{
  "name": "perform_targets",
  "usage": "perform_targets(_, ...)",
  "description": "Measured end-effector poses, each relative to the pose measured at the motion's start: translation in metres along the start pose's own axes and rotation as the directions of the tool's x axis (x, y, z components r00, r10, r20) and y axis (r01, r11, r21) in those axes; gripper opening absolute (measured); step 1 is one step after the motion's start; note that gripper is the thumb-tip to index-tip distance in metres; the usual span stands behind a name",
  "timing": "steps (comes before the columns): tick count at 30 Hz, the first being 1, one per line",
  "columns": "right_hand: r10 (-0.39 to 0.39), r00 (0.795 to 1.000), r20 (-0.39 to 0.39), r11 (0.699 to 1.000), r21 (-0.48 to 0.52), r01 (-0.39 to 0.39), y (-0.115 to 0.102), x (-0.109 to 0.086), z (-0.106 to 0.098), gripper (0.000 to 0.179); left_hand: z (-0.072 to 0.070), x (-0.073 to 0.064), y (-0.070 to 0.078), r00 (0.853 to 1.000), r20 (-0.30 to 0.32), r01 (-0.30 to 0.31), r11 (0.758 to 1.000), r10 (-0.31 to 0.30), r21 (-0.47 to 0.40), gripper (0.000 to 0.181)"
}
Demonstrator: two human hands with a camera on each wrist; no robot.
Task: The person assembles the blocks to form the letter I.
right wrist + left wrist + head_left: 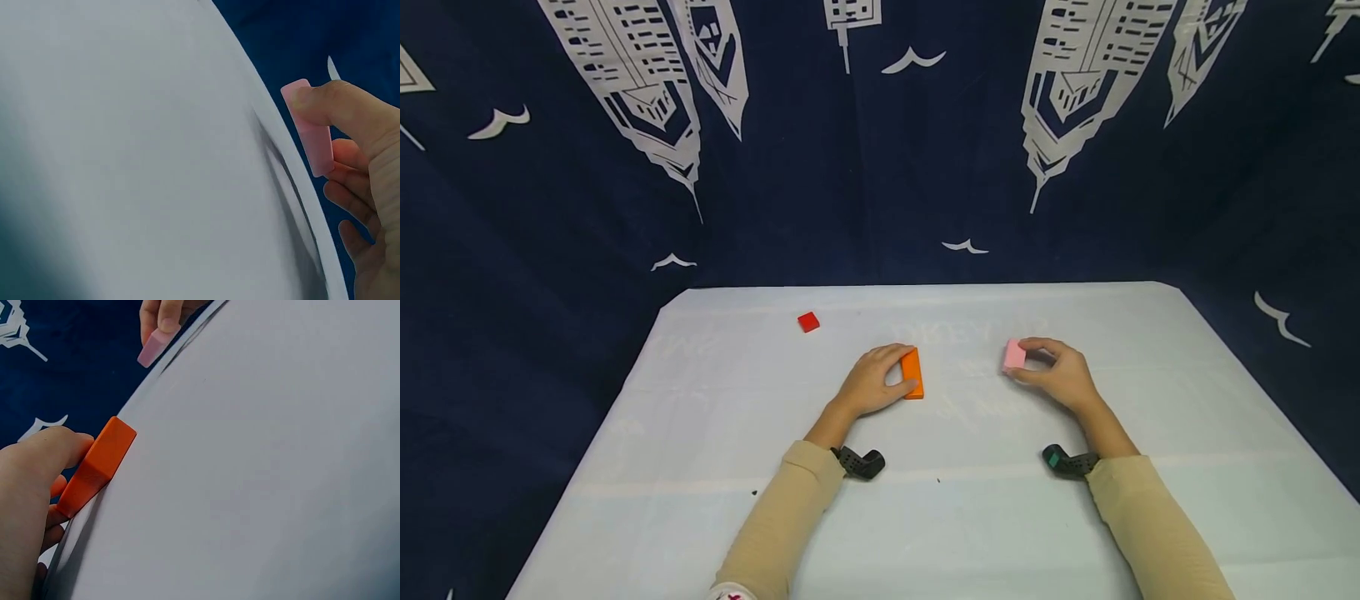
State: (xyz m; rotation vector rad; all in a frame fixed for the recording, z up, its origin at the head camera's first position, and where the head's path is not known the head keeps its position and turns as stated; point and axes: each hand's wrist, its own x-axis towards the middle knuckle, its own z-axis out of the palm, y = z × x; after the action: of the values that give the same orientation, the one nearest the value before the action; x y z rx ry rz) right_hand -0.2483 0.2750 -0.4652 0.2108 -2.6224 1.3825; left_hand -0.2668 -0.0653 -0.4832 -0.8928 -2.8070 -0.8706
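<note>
An orange rectangular block point(913, 373) is pinched between the thumb and fingers of my left hand point(872, 382), near the middle of the table. In the left wrist view the same orange block point(98, 465) looks thick, with smooth faces. To the right, my right hand point(1062, 377) pinches a smaller pink block point(1013, 356). The right wrist view has the thumb on the near face of the pink block point(310, 134), with a shadow on the tabletop apart from it. A gap separates the two blocks. Farther back on the left lies a flat red square piece point(808, 322), untouched.
A white-covered table point(955, 517) spreads beneath both hands. Behind it hangs a dark blue cloth point(865, 183) with white building and bird prints. Black devices point(861, 463) are strapped to both wrists. Tiny dark specks dot the near part of the tabletop.
</note>
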Motion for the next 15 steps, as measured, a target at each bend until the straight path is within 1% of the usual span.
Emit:
perform_targets(7,-0.053,0.998,0.032,0.998,-0.027,0.054,-0.017,0.001,0.01,0.051,0.0,0.001,0.0,1.0,-0.003,0.003,1.0,-0.003,-0.008,0.061)
perform_targets(10,-0.075,0.996,0.046,0.997,-0.022,0.076,-0.025,0.001,0.014,0.051,0.0,0.001,0.0,1.0,0.0,0.004,1.0,-0.004,-0.005,0.061)
perform_targets(15,-0.086,0.993,0.08,0.996,-0.005,0.087,-0.037,-0.001,0.021,0.052,0.0,0.0,0.0,1.0,0.002,0.004,1.0,-0.004,-0.001,0.061)
